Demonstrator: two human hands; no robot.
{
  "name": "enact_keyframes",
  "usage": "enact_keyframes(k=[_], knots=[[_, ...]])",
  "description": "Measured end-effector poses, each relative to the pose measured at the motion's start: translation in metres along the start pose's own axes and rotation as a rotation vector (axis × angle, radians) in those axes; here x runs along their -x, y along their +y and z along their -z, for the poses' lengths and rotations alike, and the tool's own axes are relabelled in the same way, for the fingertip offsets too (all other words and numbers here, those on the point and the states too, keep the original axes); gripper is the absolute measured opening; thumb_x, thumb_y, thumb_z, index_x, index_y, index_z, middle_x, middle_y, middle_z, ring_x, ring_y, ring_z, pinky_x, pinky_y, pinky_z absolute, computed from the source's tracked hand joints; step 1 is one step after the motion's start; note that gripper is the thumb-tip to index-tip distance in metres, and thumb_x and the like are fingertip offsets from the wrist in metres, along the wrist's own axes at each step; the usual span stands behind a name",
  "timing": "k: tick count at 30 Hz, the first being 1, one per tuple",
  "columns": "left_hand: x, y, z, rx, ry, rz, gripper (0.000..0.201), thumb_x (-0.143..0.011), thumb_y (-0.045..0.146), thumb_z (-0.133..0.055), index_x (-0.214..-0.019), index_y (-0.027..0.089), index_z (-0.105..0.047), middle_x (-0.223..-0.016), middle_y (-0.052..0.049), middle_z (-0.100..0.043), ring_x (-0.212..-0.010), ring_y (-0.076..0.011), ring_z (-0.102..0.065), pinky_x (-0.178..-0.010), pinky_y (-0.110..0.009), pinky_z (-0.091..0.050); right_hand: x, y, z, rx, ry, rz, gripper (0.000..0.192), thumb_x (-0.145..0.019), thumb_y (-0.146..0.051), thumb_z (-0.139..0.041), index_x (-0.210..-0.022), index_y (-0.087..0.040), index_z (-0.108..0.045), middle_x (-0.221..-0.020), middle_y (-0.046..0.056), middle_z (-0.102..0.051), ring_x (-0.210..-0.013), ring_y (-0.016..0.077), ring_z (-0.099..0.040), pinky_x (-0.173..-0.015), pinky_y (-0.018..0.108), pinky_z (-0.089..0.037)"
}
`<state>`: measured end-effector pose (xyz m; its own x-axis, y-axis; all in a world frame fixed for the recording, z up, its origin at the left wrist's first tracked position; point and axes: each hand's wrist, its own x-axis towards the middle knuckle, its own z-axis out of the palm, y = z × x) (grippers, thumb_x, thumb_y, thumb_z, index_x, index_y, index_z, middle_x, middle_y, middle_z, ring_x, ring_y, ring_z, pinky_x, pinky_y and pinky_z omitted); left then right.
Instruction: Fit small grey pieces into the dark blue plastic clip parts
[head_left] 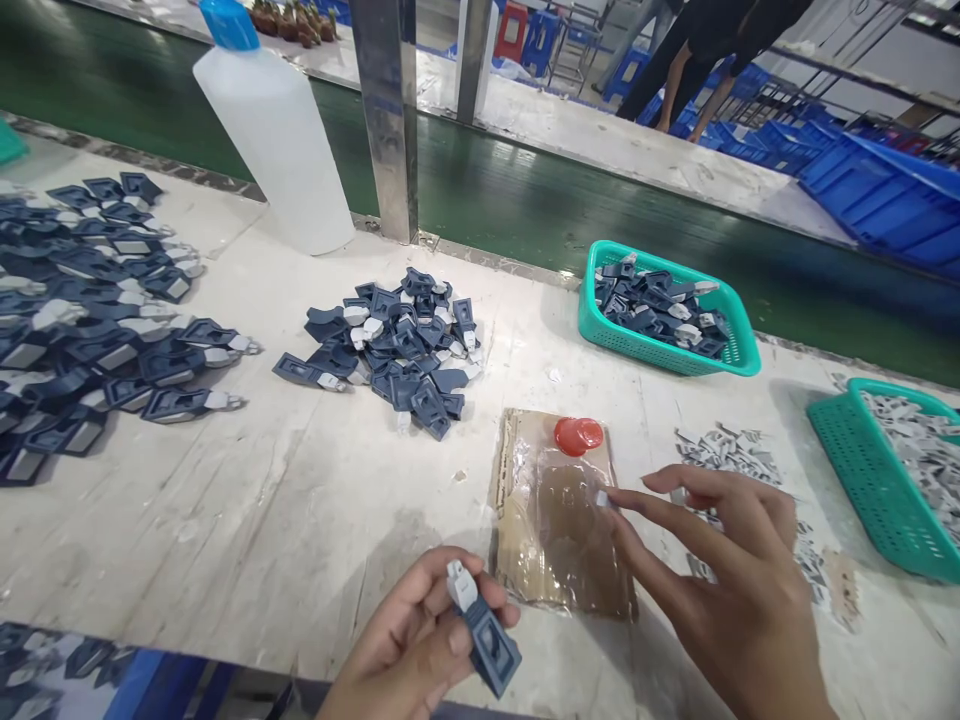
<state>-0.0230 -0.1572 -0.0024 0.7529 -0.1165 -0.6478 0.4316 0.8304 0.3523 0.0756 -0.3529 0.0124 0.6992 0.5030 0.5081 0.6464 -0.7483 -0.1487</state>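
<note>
My left hand (pixel 427 640), near the table's front edge, grips a dark blue plastic part (pixel 491 645) with a light grey piece fitted at its upper end. Thumb and index finger of my right hand (pixel 727 570) pinch a tiny light grey piece (pixel 603 498). Both lie close to a cardboard pad (pixel 525 560) with a glossy, wet-looking surface, on which a red cap (pixel 577 436) rests. Behind my right hand spreads a loose pile of small grey pieces (pixel 731 450), partly hidden by the fingers.
Heaps of blue-and-grey parts lie mid-table (pixel 405 340) and at left (pixel 97 320). Green baskets hold similar parts (pixel 667 362) and grey pieces (pixel 862 510). A white bottle (pixel 277 150) stands beside a metal post (pixel 390 120). A green conveyor belt (pixel 495 190) runs behind; a person (pixel 712 50) bends beyond.
</note>
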Motion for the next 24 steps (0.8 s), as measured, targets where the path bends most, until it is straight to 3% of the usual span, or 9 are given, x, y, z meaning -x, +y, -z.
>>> enact_keyframes(k=[6,9,12,16,24], knots=[[0.000,-0.008,-0.010,-0.057,0.018,-0.064,0.019,-0.063,0.021,-0.081,-0.080,0.025,-0.073,-0.079,0.000,-0.074,-0.084,-0.0195,-0.069,-0.064,-0.027,-0.057,0.011,0.001,-0.007,-0.057,-0.015,-0.058,0.011,-0.079,-0.017,-0.062,-0.089,-0.022,-0.063,-0.089,0.005,-0.055,-0.082,0.0180,-0.045,-0.070,0.034,-0.038],[-0.002,-0.013,-0.012,-0.090,0.010,-0.093,0.021,-0.060,0.023,-0.083,-0.078,0.024,-0.071,-0.079,0.001,-0.072,-0.083,-0.0178,-0.069,-0.065,-0.025,-0.056,0.018,-0.006,0.000,-0.116,0.027,-0.150,0.014,-0.080,-0.019,-0.061,-0.093,-0.023,-0.061,-0.090,0.004,-0.053,-0.084,0.0175,-0.048,-0.073,0.035,-0.038],[-0.004,-0.019,-0.012,-0.104,0.007,-0.106,0.020,-0.060,0.024,-0.083,-0.076,0.023,-0.070,-0.079,0.001,-0.072,-0.083,-0.0166,-0.068,-0.065,-0.023,-0.055,0.026,-0.017,0.010,-0.290,-0.019,-0.217,0.016,-0.081,-0.019,-0.059,-0.096,-0.025,-0.060,-0.091,0.005,-0.050,-0.086,0.0173,-0.051,-0.070,0.032,-0.043],[-0.006,-0.025,-0.013,-0.124,-0.006,-0.155,0.021,-0.060,0.025,-0.083,-0.077,0.024,-0.071,-0.080,0.001,-0.074,-0.080,-0.0153,-0.067,-0.069,-0.025,-0.055,0.035,-0.029,0.013,-0.493,-0.105,-0.158,0.026,-0.074,-0.013,-0.062,-0.096,-0.025,-0.060,-0.089,0.005,-0.048,-0.082,0.0170,-0.053,-0.063,0.028,-0.050],[-0.003,-0.023,-0.019,-0.201,-0.005,-0.287,0.016,-0.063,0.022,-0.081,-0.076,0.027,-0.073,-0.081,0.002,-0.078,-0.079,-0.0110,-0.067,-0.068,-0.015,-0.050,0.035,-0.042,0.004,-0.524,-0.103,-0.149,0.025,-0.072,-0.010,-0.064,-0.093,-0.024,-0.061,-0.085,0.004,-0.049,-0.080,0.0145,-0.053,-0.062,0.024,-0.053]])
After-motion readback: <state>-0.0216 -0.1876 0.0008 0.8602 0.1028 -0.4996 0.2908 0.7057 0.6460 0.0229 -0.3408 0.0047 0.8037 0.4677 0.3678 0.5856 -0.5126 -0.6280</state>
